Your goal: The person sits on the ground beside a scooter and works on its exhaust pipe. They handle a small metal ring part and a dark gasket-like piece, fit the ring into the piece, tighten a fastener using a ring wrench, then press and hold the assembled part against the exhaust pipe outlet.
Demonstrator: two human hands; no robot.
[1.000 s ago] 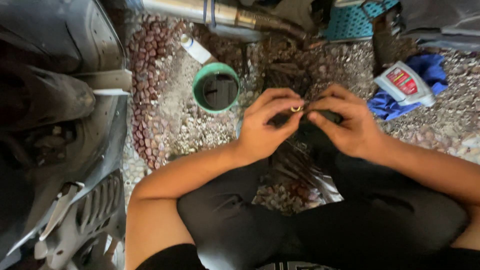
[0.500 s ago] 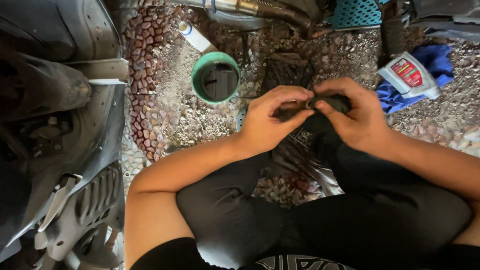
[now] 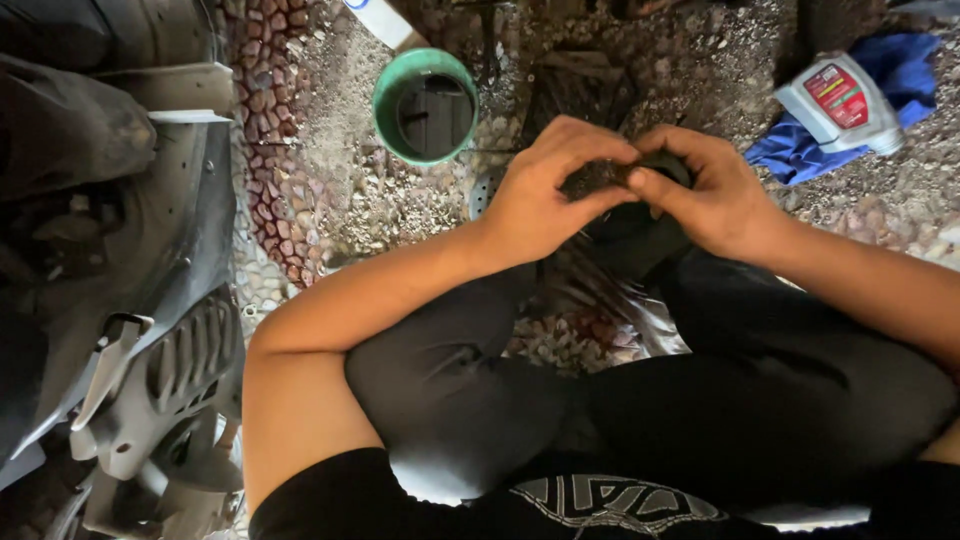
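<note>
Small dark part, grasped by fingers of left hand and right hand, white red-labelled bottle far right

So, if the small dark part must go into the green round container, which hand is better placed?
Probably the left hand: it is on the side of the green round container. Both hands, including the right hand, grip the small dark part.

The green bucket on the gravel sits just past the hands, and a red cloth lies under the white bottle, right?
Not quite: the cloth under the white bottle is blue, as the head view shows. The green bucket does sit on the gravel just past the hands.
</note>
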